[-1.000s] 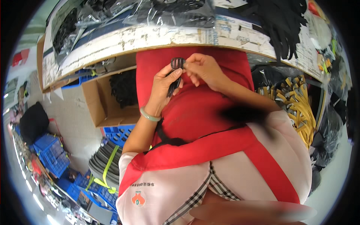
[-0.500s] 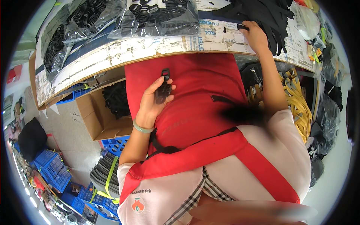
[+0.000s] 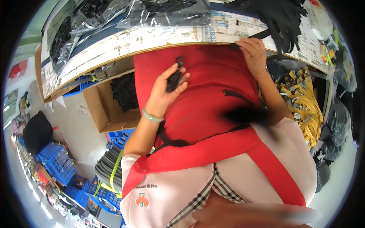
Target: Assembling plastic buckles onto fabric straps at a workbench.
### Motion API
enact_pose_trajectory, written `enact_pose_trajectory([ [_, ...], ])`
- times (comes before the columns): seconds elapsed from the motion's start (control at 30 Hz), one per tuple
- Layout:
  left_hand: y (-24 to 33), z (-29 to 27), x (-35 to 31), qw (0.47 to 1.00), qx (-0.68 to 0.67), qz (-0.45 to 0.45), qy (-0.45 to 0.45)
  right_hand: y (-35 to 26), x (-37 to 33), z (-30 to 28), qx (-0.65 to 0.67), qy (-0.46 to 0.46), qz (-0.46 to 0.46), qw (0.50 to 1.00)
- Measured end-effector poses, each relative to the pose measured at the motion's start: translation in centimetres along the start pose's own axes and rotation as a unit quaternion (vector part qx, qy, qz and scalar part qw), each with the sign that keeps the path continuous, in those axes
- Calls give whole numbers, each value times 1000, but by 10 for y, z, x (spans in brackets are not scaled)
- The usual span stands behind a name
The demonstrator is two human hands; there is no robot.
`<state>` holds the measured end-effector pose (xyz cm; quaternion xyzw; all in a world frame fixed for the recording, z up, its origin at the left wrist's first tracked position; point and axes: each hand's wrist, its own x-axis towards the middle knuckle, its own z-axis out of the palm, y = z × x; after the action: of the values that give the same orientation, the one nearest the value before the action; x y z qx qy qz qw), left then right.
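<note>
Head view, looking down over a red apron (image 3: 197, 110) toward a workbench (image 3: 125, 43) at the far edge.

Left hand (image 3: 165, 93): raised in front of the apron, palm up, fingers curled and closed on a small black plastic part (image 3: 175, 79); pale green bangle (image 3: 152, 116) at the wrist. Part held near the body, short of the bench edge, left of centre.

Right hand (image 3: 253, 55): stretched far and to the right, at the bench edge, fingertips pinched on the end of a black strap (image 3: 251, 38); strap running up toward a heap of black straps (image 3: 281, 17) on the far right of the bench. Hands well apart.

Clear plastic bags (image 3: 163, 11) of black parts: flat on the far bench, centre and left. Bench front: worn whitish facing with blue printed patches.

Open brown cardboard box (image 3: 104, 108): under the bench at left, black pieces inside. Blue crates (image 3: 57, 163): near left, on the floor. Bundle of yellow straps (image 3: 304, 102): right, beneath the bench. Small round orange-and-green badge (image 3: 142, 201): near, on the pink shirt.
</note>
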<state>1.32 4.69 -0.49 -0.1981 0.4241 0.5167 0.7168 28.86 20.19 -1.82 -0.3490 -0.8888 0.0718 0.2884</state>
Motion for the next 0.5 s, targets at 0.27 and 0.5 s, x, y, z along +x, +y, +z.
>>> enact_pose_trajectory([
  [0.27, -10, -3, -7, 961, 161, 192, -112, -126, 48, -10, 476, -234, 298, 794],
  [0.5, -19, -8, -1, 891, 249, 364, -111, -130, 47, 15, 587, -309, 422, 618],
])
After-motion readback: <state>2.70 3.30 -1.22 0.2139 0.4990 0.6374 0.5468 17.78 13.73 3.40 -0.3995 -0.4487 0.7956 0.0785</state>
